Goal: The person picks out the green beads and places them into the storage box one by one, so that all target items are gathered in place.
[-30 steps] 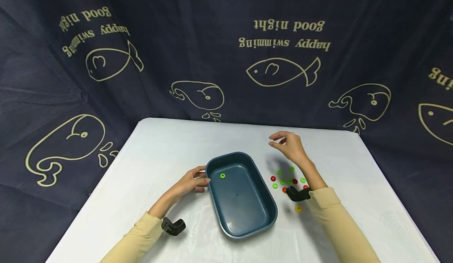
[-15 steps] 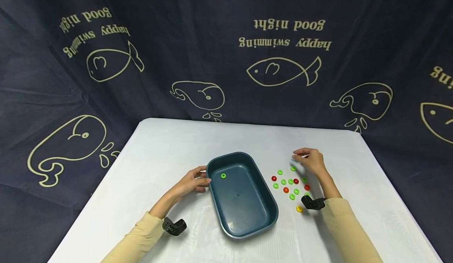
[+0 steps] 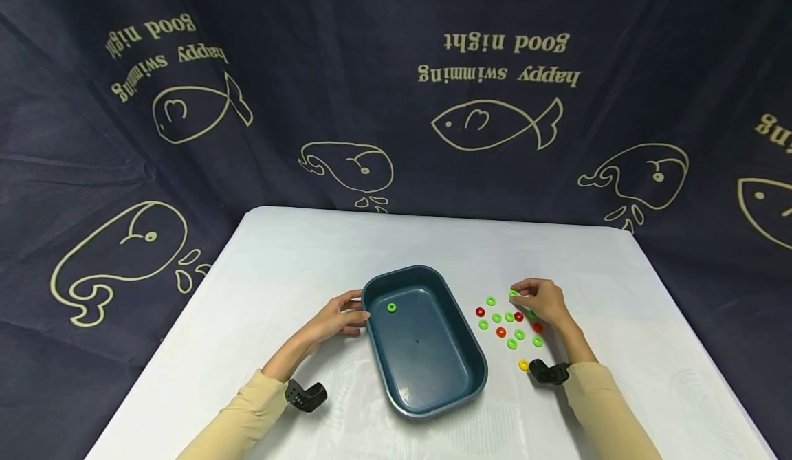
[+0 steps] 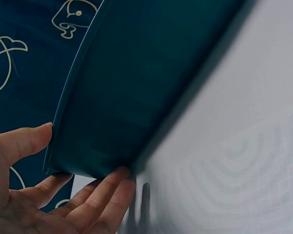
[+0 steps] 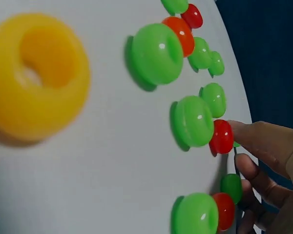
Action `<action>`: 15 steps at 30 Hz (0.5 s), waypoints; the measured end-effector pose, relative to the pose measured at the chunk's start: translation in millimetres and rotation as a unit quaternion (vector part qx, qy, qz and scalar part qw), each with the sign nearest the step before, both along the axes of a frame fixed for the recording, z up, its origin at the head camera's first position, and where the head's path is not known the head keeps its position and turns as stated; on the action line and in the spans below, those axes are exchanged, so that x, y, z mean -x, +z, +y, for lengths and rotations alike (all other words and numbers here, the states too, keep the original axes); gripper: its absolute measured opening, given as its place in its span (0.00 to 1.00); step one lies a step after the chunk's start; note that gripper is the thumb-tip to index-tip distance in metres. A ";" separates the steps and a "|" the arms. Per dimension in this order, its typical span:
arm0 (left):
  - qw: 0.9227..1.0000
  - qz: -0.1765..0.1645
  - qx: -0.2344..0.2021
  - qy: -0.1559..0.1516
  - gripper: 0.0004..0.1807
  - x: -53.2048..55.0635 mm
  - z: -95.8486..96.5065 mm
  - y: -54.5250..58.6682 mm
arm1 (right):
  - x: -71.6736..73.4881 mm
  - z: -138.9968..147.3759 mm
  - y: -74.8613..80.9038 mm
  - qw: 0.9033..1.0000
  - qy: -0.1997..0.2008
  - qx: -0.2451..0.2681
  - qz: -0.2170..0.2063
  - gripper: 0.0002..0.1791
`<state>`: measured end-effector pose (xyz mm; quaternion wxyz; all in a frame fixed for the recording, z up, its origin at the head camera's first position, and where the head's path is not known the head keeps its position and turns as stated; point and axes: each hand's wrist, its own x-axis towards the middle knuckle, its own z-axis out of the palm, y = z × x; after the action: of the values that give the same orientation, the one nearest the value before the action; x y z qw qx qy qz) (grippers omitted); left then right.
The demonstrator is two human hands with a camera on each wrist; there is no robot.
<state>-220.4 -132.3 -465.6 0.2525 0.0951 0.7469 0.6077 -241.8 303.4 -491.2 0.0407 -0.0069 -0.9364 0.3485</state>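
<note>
My left hand rests its fingertips against the outer left side of a dark teal rectangular tray. In the left wrist view, the thumb touches the rim while the extended fingers meet the outer wall. One green ring bead lies inside the tray, toward its far left corner. Low over the table, my right hand has thumb and index finger on either side of another green ring bead. A gap shows between those fingertips; in the right wrist view they mostly hide this bead.
Several green and red ring beads lie loose on the white table, right of the tray. A yellow ring bead sits nearest the right wrist's camera. Dark printed cloth hangs behind the table.
My right hand has moved right and toward me, then down to the far green bead, from above the table beyond the beads. The left hand and tray stay put.
</note>
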 end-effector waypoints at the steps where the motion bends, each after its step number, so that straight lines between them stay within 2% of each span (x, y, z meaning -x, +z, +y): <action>1: 1.000 0.001 0.000 -0.002 0.37 -0.2 -0.1 0.2 | -0.3 0.0 -0.5 1.000 -0.004 -0.002 0.002 0.13; 9: 1.000 0.004 0.000 -0.005 0.37 0.6 -0.5 0.8 | -1.6 0.0 4.1 1.000 -0.018 -0.008 0.014 0.12; 15: 1.000 0.002 0.002 -0.005 0.36 0.6 0.0 1.4 | 1.2 -3.6 19.1 0.999 -0.022 -0.005 0.038 0.13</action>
<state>-221.0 -132.4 -464.2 0.2542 0.0998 0.7481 0.6048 -243.0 299.8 -472.1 0.0837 -0.0142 -0.9356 0.3427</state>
